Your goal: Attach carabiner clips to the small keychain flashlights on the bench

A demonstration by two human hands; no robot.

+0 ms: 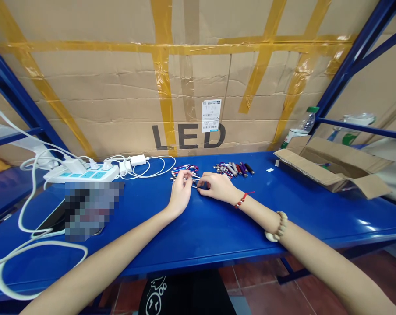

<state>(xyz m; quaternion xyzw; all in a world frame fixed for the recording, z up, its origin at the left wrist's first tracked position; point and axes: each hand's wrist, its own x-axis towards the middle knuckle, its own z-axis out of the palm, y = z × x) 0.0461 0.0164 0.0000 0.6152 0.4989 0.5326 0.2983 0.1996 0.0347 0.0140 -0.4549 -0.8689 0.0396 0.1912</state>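
Near the middle of the table, my left hand [181, 192] and my right hand [219, 186] meet fingertip to fingertip, both closed in a pinch. Between them shows a slim silvery piece [195, 177], partly hidden by the fingers and too small to name surely. Just behind my left hand lies a small pile of shiny red, blue and silver metal tubes [185, 168]. Beyond my right hand is another group of small metal tubes [242, 169], in silver, red, purple and black, several of them side by side.
On the left are a white power strip [96, 173], white cables [30, 205] and a dark, partly blurred phone [58, 214]. An open cardboard box [329, 175] and a green-capped bottle [303, 124] stand right. A large carton [119, 100] marked LED backs the blue table [204, 240].
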